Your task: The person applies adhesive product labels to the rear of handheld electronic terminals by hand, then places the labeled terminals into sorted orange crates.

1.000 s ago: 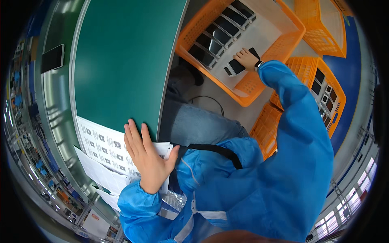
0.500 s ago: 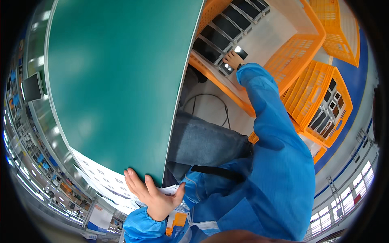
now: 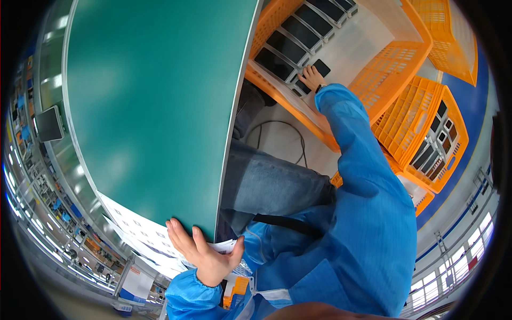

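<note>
My right hand (image 3: pixel 312 78) reaches down into the near orange crate (image 3: pixel 402 58), its fingers curled over a flat phone-like device (image 3: pixel 321 68) with a black face. The hand covers the middle of that device, and its dark surface shows on both sides. Beside it, a row of larger black-faced slabs in pale frames (image 3: pixel 286 47) lies along the crate's left side. My left hand (image 3: pixel 207 255) rests at the near corner of the green table (image 3: pixel 154 106), fingers spread, over white printed sheets (image 3: pixel 133 226). Its palm faces down, and I see nothing held in it.
Stacked orange crates (image 3: pixel 408 122) stand to the right, one holding several dark and white devices (image 3: pixel 434 141). Another orange crate (image 3: pixel 442 40) is farther back. A black cable (image 3: pixel 280 122) loops on the floor beside my leg. A small screen (image 3: pixel 49 124) stands beyond the table's left edge.
The view has shifted slightly. My right hand stays on the device in the crate, and the bright glare on its face is gone. My left hand keeps its place on the table corner.
</note>
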### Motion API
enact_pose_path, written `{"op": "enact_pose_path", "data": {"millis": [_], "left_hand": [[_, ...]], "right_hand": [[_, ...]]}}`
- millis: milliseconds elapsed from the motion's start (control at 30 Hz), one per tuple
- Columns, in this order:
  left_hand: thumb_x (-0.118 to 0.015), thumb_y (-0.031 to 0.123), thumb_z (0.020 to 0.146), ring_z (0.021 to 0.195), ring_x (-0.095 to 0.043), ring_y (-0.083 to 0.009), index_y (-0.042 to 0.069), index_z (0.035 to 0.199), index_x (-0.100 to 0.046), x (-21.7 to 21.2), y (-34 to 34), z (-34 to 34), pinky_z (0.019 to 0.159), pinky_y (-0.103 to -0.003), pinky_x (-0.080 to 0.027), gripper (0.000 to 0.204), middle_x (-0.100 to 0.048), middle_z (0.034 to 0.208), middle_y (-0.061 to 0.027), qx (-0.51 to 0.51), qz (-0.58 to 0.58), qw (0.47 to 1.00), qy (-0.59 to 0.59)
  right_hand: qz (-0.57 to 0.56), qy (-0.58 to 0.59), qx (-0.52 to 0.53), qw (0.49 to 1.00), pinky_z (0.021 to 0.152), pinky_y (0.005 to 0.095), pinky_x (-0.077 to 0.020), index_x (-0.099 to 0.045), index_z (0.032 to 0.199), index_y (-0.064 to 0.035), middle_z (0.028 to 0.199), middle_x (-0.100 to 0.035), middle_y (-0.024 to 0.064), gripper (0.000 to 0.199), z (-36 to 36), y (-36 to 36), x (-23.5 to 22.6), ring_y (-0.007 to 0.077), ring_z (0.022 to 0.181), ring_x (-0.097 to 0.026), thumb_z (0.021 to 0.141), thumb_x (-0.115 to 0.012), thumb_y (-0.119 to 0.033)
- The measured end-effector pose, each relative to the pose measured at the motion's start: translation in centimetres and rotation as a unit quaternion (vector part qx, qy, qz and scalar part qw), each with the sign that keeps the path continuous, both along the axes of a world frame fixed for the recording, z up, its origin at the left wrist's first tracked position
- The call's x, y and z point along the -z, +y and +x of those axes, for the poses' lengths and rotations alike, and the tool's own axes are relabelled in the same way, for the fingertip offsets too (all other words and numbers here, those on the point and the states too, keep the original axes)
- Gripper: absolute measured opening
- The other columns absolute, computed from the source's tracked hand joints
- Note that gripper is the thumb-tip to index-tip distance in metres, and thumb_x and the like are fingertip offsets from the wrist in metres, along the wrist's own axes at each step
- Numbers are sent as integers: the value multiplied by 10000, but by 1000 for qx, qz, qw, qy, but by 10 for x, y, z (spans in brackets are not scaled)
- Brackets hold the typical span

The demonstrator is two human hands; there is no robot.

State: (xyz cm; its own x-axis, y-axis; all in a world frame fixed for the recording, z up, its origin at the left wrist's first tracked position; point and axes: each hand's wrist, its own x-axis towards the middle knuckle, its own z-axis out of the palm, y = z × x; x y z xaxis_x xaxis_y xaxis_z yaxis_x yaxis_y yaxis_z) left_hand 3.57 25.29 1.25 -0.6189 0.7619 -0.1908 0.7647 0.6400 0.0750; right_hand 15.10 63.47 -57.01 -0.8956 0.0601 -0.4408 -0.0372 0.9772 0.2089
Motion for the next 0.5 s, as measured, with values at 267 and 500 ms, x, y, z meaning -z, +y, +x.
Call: {"op": "enact_pose_path", "data": {"millis": [267,500], "left_hand": [[-831,396,740,1470,-237,-580,16,1568,-271,-4,12,-4,1162,-665,-219,1069,-228,1598,-374,3,41,999,-9],[-825,309,730,1476,-283,-520,-22,1484,-424,-12,13,-4,1186,-614,-231,916,-298,1587,-334,-4,111,993,-30]], "right_hand": [[-81,103,132,983,1067,496,-418,-673,1178,-45,1236,-660,159,302,-8,-15,-103,342,1208,-593,910,-591,-159],[-165,563,196,786,860,410,-554,-676,1165,-26,1123,-702,167,278,-48,-1,-403,362,1003,-681,887,-664,-23]]}}
